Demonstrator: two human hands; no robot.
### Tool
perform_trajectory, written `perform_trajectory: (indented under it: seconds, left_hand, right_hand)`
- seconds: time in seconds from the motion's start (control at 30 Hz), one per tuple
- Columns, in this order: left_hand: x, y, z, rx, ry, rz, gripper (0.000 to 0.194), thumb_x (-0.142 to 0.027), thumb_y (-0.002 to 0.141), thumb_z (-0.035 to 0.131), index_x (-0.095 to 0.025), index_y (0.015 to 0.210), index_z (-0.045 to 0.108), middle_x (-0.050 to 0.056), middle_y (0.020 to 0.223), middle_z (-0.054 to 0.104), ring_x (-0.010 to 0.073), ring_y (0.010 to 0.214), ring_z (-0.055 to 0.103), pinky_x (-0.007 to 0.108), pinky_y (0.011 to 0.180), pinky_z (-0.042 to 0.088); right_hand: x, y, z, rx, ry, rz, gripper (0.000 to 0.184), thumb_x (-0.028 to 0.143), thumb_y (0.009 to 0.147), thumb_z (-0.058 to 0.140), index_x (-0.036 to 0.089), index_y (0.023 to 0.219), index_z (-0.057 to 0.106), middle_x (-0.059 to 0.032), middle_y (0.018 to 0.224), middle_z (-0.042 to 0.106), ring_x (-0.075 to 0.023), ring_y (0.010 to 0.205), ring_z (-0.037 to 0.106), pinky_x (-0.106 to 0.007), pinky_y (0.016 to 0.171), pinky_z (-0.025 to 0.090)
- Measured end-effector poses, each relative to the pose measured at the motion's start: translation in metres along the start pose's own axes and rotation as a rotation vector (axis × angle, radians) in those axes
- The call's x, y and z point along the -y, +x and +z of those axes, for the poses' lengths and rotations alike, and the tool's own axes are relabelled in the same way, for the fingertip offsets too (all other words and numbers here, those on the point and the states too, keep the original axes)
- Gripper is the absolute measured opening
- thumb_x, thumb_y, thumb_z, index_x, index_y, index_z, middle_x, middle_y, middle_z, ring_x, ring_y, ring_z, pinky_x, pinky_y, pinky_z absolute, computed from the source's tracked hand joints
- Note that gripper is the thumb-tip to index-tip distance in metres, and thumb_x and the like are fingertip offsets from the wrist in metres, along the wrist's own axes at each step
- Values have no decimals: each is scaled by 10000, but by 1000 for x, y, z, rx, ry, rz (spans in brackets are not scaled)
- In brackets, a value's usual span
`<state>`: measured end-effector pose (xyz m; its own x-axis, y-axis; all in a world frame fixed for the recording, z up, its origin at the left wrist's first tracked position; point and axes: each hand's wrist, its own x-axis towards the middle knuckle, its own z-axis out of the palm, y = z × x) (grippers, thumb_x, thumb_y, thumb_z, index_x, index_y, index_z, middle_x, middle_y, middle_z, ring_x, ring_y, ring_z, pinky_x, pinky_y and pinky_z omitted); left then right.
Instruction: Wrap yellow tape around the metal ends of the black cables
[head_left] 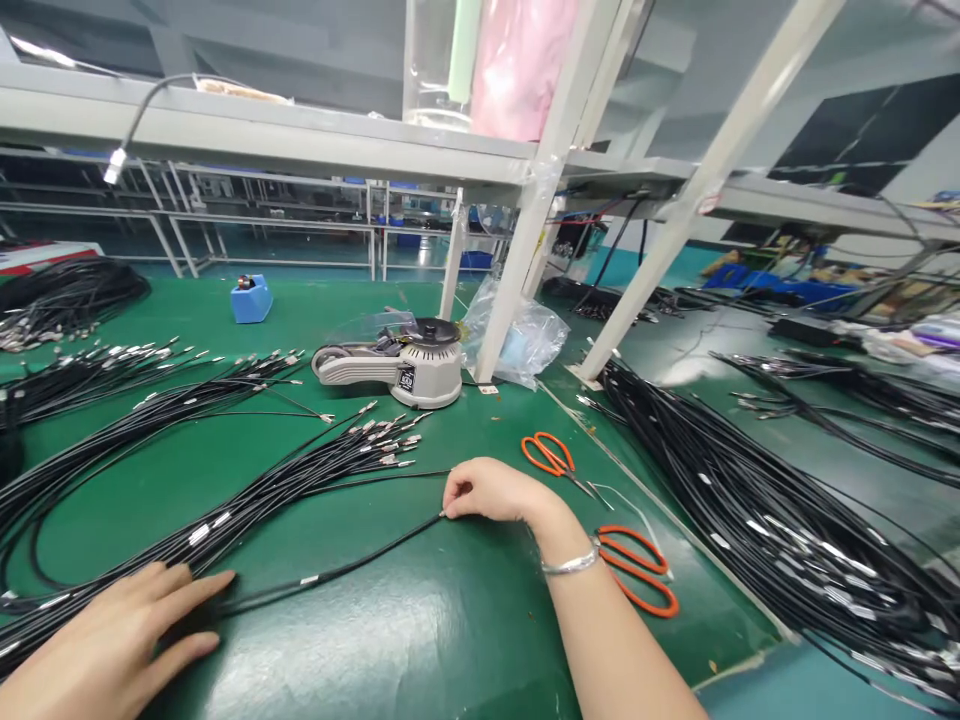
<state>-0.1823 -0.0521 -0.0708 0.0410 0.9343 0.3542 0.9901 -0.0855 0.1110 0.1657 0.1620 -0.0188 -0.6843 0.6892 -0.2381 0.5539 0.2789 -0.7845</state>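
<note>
Between its pinched fingertips my right hand (487, 490) grips the end of a black cable (352, 567), near the middle of the green table. That cable runs left across the tabletop, with a white label on it, to near my left hand. My left hand (131, 625) has its fingers spread and lies over a bundle of black cables (255, 503) at the lower left. Metal connector ends of this bundle fan out toward the middle. Whether the left fingers touch the single cable is hidden. Orange-handled scissors (550, 455) lie beyond my right wrist, and a second orange-handled pair (637, 570) is partly behind my forearm.
A grey round tape dispenser (427, 370) and a blue tape holder (251, 300) stand at the back. White posts (525, 230) rise beside a clear plastic bag (525, 335). A large cable bundle (750, 500) lies right; more cables (67, 290) are piled far left.
</note>
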Motion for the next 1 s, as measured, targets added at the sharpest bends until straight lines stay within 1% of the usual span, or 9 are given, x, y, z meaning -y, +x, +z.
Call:
perform_trajectory:
  seconds: [0.1, 0.2, 0.3, 0.4, 0.53, 0.63, 0.73, 0.8, 1.0]
  left_hand:
    - [-58, 39, -16, -63, -222, 37, 406, -551, 800, 519, -360, 1141, 625, 21, 1014, 695, 226, 912, 654, 341, 760, 545]
    - [-130, 88, -13, -9, -539, -22, 392, -471, 860, 457, -242, 1129, 626, 84, 1073, 674, 243, 1004, 617, 391, 859, 506]
    - [-180, 116, 3, 408, -914, -129, 424, -389, 916, 317, -155, 1002, 660, 96, 803, 700, 208, 727, 670, 353, 685, 546]
    - [-188, 107, 10, 511, -955, -152, 429, -349, 917, 303, -136, 974, 672, 87, 726, 687, 181, 552, 640, 308, 514, 534]
    - [-130, 53, -3, 76, -531, 117, 406, -372, 849, 529, -247, 1235, 550, 115, 1149, 636, 238, 1064, 580, 368, 890, 495]
    - [-56, 7, -13, -197, 1, -3, 673, -526, 792, 567, -212, 1365, 402, 154, 1294, 546, 333, 1215, 463, 517, 978, 392]
    - [14, -20, -10, -206, 274, -171, 657, -627, 809, 449, -144, 1247, 533, 171, 1083, 646, 341, 1029, 581, 533, 909, 411]
    - [47, -24, -5, -114, 279, -111, 506, -555, 878, 380, -172, 1082, 641, 110, 914, 682, 259, 827, 633, 419, 771, 475]
    - [95, -1, -4, -154, 199, 112, 403, -433, 928, 366, -200, 895, 693, 51, 827, 701, 184, 769, 649, 315, 734, 481]
  right_hand:
    - [14, -5, 3, -15, 108, -50, 74, 244, 681, 684, 177, 705, 701, 15, 622, 648, -137, 612, 582, -244, 597, 455]
    - [27, -12, 4, -71, 203, -107, 137, 291, 722, 664, 165, 774, 675, -3, 713, 664, -141, 681, 607, -252, 660, 479]
    - [29, -19, 0, -91, 266, -147, 174, 318, 708, 683, 166, 784, 648, -4, 742, 658, -148, 722, 619, -267, 706, 486]
    - [25, -23, -4, 0, 300, -164, 225, 344, 685, 707, 159, 798, 648, 6, 699, 646, -144, 672, 619, -272, 673, 495]
    - [23, -20, -2, 176, 243, -98, 264, 348, 703, 694, 144, 870, 674, -7, 682, 657, -147, 636, 612, -274, 637, 499]
    - [21, -10, 4, 50, 66, -36, 230, 340, 740, 642, 167, 884, 690, -26, 776, 681, -162, 734, 612, -270, 707, 481]
    - [16, 2, 11, -70, -5, 4, 235, 334, 751, 600, 149, 869, 685, -42, 759, 676, -174, 710, 604, -282, 674, 474]
    - [13, 10, 16, -110, -6, 24, 256, 341, 769, 562, 139, 879, 675, -45, 747, 668, -170, 670, 598, -284, 635, 471]
    - [7, 20, 25, -185, -26, 59, 290, 370, 790, 513, 139, 890, 657, -46, 762, 659, -158, 650, 595, -274, 606, 476]
